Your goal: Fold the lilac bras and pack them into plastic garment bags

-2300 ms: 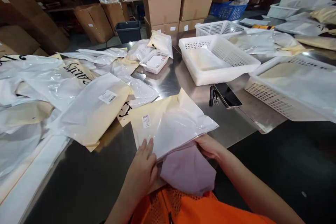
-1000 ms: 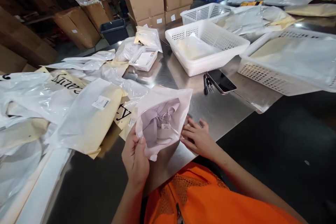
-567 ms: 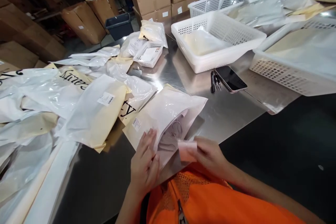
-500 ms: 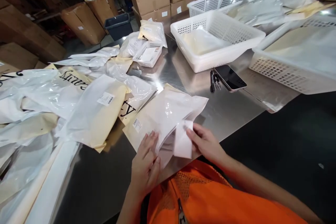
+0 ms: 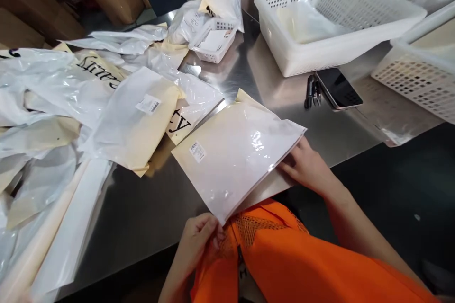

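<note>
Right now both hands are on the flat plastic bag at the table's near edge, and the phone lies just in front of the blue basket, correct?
Not quite. In the head view the left hand and right hand do hold the flat plastic bag at the near edge, but the phone lies in front of a white basket, not a blue one.

I see my left hand point(image 5: 199, 241) and right hand point(image 5: 305, 168) pinching the cream poly bag's point(image 5: 234, 151) near edge, the phone point(image 5: 339, 94) beyond it.

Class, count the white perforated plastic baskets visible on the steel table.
3: small white perforated plastic basket far centre, large one beside the phone, another at right edge; more may lie out of frame.
</note>
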Available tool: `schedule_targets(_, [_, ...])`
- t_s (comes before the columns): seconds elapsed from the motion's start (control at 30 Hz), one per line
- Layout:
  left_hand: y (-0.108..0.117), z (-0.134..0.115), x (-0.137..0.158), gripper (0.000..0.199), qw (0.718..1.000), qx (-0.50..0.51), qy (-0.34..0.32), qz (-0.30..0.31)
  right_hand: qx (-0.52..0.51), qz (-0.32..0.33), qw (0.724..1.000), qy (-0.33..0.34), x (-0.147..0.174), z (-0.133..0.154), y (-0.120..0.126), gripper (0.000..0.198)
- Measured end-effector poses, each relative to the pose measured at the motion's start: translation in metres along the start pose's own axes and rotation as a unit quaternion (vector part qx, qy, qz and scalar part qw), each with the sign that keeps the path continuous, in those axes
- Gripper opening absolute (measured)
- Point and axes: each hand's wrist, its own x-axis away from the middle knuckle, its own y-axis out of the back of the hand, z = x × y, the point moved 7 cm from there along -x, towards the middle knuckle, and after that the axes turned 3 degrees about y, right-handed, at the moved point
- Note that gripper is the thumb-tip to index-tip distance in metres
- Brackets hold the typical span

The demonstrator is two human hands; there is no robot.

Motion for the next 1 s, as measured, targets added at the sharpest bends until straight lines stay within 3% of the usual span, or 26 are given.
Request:
schedule_targets(0.1, [-0.015,0.011,-0.008,0.057,0.996,0.063,0.059,0.019,0.013,-0.021,1.0,0.018,0.0,-0.008,0.007,0.031])
schedule_targets(0.17, [-0.021,0.014,-0.012,0.059,0.998,0.029,0.059,0.025,0.016,-0.059,0.998,0.033,0.002,-0.001,0.018,0.025])
schedule_targets(0.23, [-0.027,0.014,-0.014,0.058,0.998,-0.01,0.048,0.038,-0.021,-0.092,0.996,0.001,0.008,0.009,0.027,0.024])
schedule_targets(0.27, [-0.031,0.014,-0.014,0.058,0.998,-0.013,0.045,0.045,-0.067,-0.075,0.995,-0.023,0.012,0.015,0.025,0.025])
schedule_targets(0.33, [-0.039,0.015,-0.015,0.061,0.997,0.024,0.048,0.058,-0.211,0.061,0.974,-0.063,0.023,0.037,0.0,0.036])
schedule_targets(0.37, [-0.043,0.016,-0.015,0.062,0.995,0.055,0.052,0.061,-0.294,0.157,0.939,-0.081,0.032,0.053,-0.018,0.042])
schedule_targets(0.43, [-0.05,0.015,-0.017,0.063,0.991,0.107,0.055,0.062,-0.447,0.298,0.837,-0.1,0.05,0.091,-0.047,0.047])
schedule_targets(0.5, [-0.053,0.009,-0.02,0.064,0.991,0.121,0.042,0.045,-0.558,0.336,0.754,-0.087,0.059,0.126,-0.061,0.045])
schedule_targets(0.53, [-0.053,0.005,-0.022,0.064,0.992,0.116,0.029,0.036,-0.592,0.332,0.731,-0.072,0.059,0.139,-0.065,0.045])
schedule_targets(0.63, [-0.051,-0.007,-0.022,0.063,0.994,0.1,-0.011,0.031,-0.629,0.312,0.711,-0.052,0.059,0.163,-0.073,0.044])
schedule_targets(0.73, [-0.043,-0.006,-0.015,0.06,0.994,0.099,-0.028,0.03,-0.66,0.252,0.694,-0.138,0.051,0.152,-0.077,0.047])
schedule_targets(0.83, [-0.019,0.013,-0.005,0.055,0.994,0.105,-0.009,-0.024,-0.678,0.097,0.68,-0.261,0.033,0.095,-0.062,0.054])
schedule_targets(0.9, [-0.001,0.027,0.001,0.053,0.993,0.109,0.01,-0.054,-0.661,-0.021,0.689,-0.297,0.019,0.043,-0.039,0.056])
schedule_targets(1.0, [0.01,0.043,0.005,0.056,0.995,0.081,0.035,-0.04,-0.624,-0.154,0.693,-0.326,0.007,-0.023,-0.008,0.057])
